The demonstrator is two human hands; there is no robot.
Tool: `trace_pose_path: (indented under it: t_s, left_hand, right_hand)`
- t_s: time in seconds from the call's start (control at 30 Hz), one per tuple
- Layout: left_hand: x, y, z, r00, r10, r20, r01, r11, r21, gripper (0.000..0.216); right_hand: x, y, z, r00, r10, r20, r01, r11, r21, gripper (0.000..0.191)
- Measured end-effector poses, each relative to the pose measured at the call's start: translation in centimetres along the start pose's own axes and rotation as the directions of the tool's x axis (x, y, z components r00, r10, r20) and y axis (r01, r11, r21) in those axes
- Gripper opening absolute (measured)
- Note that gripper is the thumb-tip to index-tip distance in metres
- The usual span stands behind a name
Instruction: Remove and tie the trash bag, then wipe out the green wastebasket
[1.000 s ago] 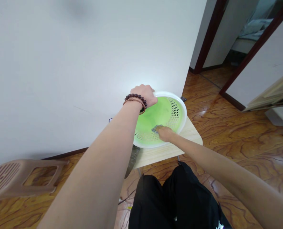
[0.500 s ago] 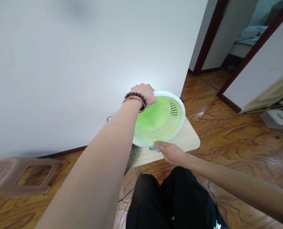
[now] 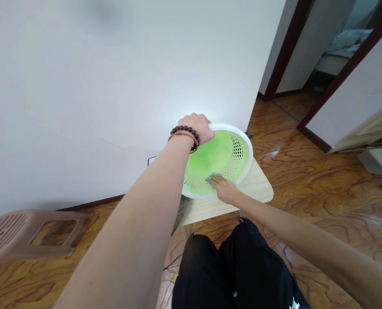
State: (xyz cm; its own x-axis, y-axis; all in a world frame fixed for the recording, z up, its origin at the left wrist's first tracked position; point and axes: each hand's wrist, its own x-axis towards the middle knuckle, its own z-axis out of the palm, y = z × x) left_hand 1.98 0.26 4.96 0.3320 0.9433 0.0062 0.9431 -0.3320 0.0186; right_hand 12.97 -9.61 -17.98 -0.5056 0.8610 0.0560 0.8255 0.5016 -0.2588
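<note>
A green plastic colander (image 3: pixel 213 156) with a white rim and rows of holes is held tilted above a small pale wooden table (image 3: pixel 257 186). My left hand (image 3: pixel 197 127), with a beaded bracelet at the wrist, grips the far rim. Inside the near side of the colander, my right hand (image 3: pixel 224 189) presses a small grey cloth (image 3: pixel 212 179) against the perforated wall. My left forearm hides the colander's left edge.
A beige plastic stool (image 3: pixel 32 234) lies on its side on the wooden floor at left. The white wall (image 3: pixel 113 86) rises behind the table. A doorway stands at upper right, and a white box (image 3: pixel 377 161) at far right.
My right hand has moved with the cloth from the colander's near rim to its inner wall. My left hand keeps its grip on the rim; the view has shifted slightly.
</note>
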Motion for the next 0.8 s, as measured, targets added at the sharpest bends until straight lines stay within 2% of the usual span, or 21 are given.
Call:
trace_pose_path:
  t_s: [0.17,0.27,0.33,0.43,0.5,0.6,0.7,0.8]
  left_hand:
    - [0.1,0.1,0.0,1.000,-0.008,-0.012,0.009,1.000,0.015,0.047]
    - [0.0,0.1,0.0,1.000,-0.001,-0.005,0.001,1.000,0.019,0.046]
    - [0.0,0.0,0.0,1.000,0.013,-0.002,-0.013,1.000,0.017,0.045]
    - [0.1,-0.2,0.1,1.000,0.025,-0.013,-0.025,0.999,0.031,0.044]
    - [0.1,-0.3,0.1,1.000,0.023,-0.014,-0.022,0.999,0.044,0.044]
    - [0.1,-0.2,0.2,1.000,0.011,-0.003,-0.011,0.998,0.055,0.045]
    - [0.1,0.0,0.3,1.000,0.019,-0.009,-0.019,0.999,0.048,0.042]
    - [0.1,0.1,0.3,1.000,0.023,-0.018,-0.022,0.999,0.031,0.040]
  right_hand:
    - [-5.3,-3.5,-0.3,0.995,-0.095,-0.033,0.099,0.982,0.161,0.058]
    - [-6.5,-4.4,-1.5,0.988,-0.148,-0.039,0.153,0.951,0.267,0.057]
    - [-5.7,-3.9,-2.4,0.991,-0.097,-0.094,0.123,0.940,0.318,0.057]
    - [-2.6,-1.6,-3.2,0.984,0.043,-0.174,0.018,0.943,0.333,0.057]
    - [0.1,0.3,-2.9,0.980,0.128,-0.150,-0.083,0.957,0.276,0.057]
    - [3.5,1.9,-1.3,0.978,0.204,-0.037,-0.198,0.973,0.115,0.054]
    - [5.2,0.5,0.8,0.974,0.228,-0.001,-0.227,0.972,0.056,0.052]
    - [4.5,-2.8,2.0,0.963,0.267,-0.047,-0.258,0.955,0.146,0.054]
